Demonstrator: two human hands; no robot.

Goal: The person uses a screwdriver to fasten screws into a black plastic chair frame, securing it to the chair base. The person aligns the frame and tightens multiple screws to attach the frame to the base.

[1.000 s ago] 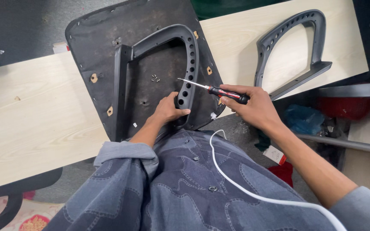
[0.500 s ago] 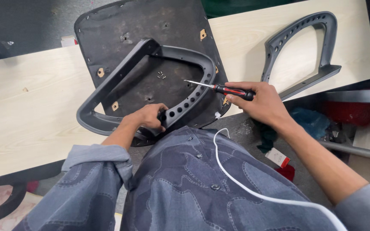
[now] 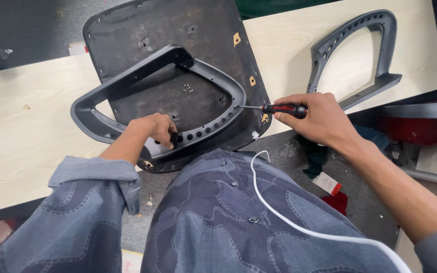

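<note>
A dark grey plastic armrest frame lies across the upturned black chair seat base. My left hand grips the armrest's near bar, beside its row of holes. My right hand is closed on a red-and-black screwdriver, whose tip touches the armrest's right curve. A few loose screws lie on the seat base inside the frame.
A second grey armrest rests on the pale wooden board at the right. A white cable runs over my denim-clad lap. A red object and a small box lie on the floor at right.
The armrest has swung round from standing upright to lying flat and leftward across the seat base. My left hand slid along its bar. The screwdriver tip now touches the frame's right curve.
</note>
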